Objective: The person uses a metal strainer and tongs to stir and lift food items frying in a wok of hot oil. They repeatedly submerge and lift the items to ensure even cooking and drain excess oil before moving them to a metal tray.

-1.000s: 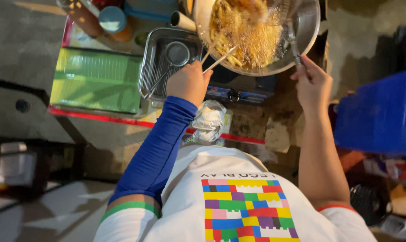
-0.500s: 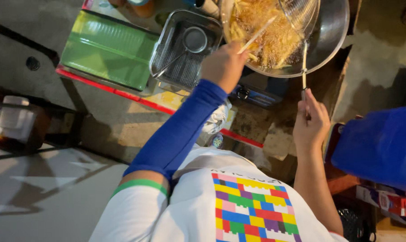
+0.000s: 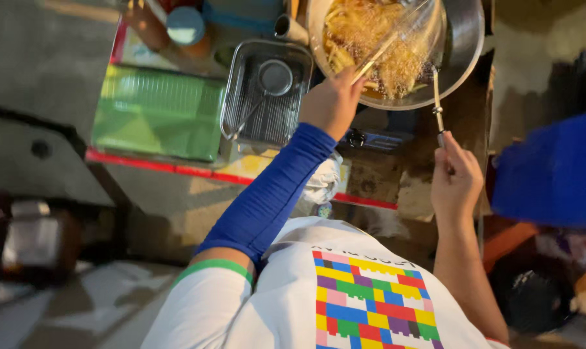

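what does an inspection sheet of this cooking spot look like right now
surface: counter with a red edge, crowded with trays.
job's things: wok full of yellow fried strands; chopsticks reach into it; a wire skimmer with a long metal handle dips in beside them.
clutter: green tray; metal tray holding a small ladle; jar with a pale blue lid; crumpled plastic bag.
hands: left hand, blue sleeve, grips the chopsticks; right hand grips the skimmer handle.
cables: nothing seen.
surroundings: blue bin at right; dark pavement at left; burner knob under the wok.
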